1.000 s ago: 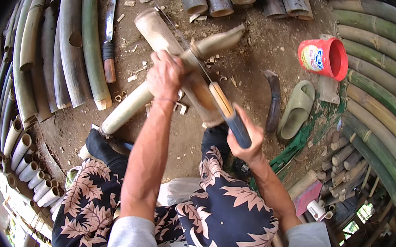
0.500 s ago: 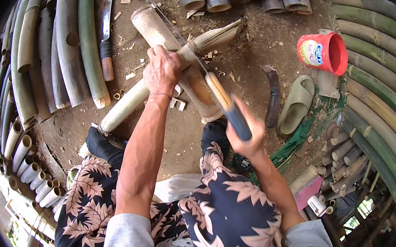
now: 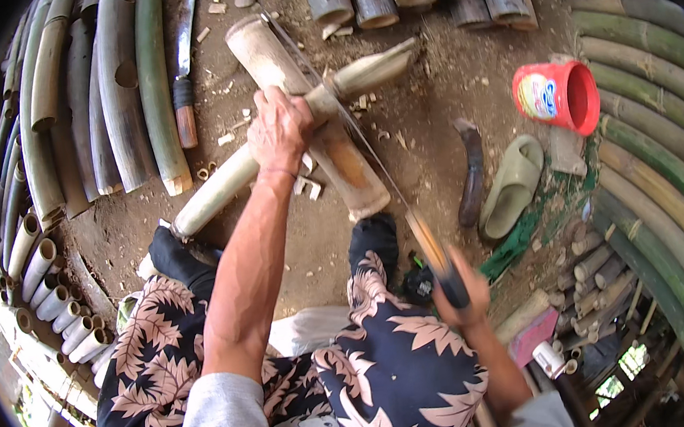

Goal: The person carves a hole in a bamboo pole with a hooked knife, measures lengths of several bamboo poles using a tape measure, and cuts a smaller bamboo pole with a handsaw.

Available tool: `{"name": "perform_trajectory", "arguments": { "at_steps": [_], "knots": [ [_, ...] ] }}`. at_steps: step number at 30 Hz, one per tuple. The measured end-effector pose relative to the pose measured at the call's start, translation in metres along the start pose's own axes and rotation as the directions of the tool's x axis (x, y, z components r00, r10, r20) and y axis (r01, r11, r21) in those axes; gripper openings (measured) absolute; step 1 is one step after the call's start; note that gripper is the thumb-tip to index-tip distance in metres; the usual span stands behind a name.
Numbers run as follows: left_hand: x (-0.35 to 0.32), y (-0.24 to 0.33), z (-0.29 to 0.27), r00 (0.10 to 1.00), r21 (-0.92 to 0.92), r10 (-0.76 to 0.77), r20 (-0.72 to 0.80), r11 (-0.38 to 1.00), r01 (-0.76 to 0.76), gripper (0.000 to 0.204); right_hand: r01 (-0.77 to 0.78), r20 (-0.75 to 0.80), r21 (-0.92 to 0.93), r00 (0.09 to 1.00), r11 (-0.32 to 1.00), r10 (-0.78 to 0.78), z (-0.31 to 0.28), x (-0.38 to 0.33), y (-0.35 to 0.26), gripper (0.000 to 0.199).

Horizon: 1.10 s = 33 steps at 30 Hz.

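Observation:
A pale bamboo pole (image 3: 219,191) lies slantwise across a thicker, hollowed bamboo piece (image 3: 265,55) on the ground. My left hand (image 3: 279,128) is closed around the pole near the crossing and presses it there. In my right hand (image 3: 465,288), blurred by motion, is the orange and black handle of a handsaw (image 3: 433,250). Its thin blade runs up and to the left, crossing the pole just right of my left hand. The far end of the pole is cut to a slant and split.
A long knife (image 3: 185,80) lies at the upper left beside rows of bamboo (image 3: 156,91). To the right are a curved dark tool (image 3: 469,171), a green slipper (image 3: 513,187), a red bucket (image 3: 571,93) and stacked bamboo (image 3: 646,90). Wood chips litter the dirt floor.
My right hand has drawn the saw back, down and to the right, toward my body. My left hand stays on the bamboo pole.

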<state>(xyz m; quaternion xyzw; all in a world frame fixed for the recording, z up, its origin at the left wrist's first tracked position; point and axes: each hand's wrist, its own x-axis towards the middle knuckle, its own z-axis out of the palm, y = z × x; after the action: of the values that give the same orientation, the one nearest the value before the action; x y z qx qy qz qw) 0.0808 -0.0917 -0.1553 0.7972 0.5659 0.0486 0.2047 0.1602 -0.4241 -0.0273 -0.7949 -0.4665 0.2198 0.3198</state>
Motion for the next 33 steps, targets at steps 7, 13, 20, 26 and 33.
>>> {"name": "perform_trajectory", "arguments": {
  "at_steps": [7,13,20,26,33],
  "knots": [
    [-0.003,0.011,0.006,1.000,0.039,-0.013,0.010,0.999,0.013,0.029,0.022,-0.101,0.097,0.995,0.995,-0.012,0.033,0.043,0.018,0.065],
    [0.002,-0.004,0.005,0.999,-0.004,0.026,0.024,1.000,-0.026,0.029,-0.037,-0.008,0.103,0.999,0.994,0.038,0.006,0.011,0.004,0.063],
    [-0.002,0.013,0.001,1.000,-0.005,-0.020,0.007,1.000,0.020,0.026,-0.060,-0.063,0.092,0.996,0.994,0.066,0.036,0.034,0.024,0.057],
    [0.000,-0.003,0.004,1.000,-0.039,0.031,0.001,0.999,-0.031,0.026,-0.038,-0.034,0.112,0.999,0.993,0.042,0.018,0.025,0.005,0.058],
    [-0.003,0.006,0.006,1.000,-0.021,-0.001,0.001,1.000,0.001,0.027,-0.001,-0.092,0.134,0.996,0.991,0.014,0.033,0.027,0.021,0.055]
  ]
}}
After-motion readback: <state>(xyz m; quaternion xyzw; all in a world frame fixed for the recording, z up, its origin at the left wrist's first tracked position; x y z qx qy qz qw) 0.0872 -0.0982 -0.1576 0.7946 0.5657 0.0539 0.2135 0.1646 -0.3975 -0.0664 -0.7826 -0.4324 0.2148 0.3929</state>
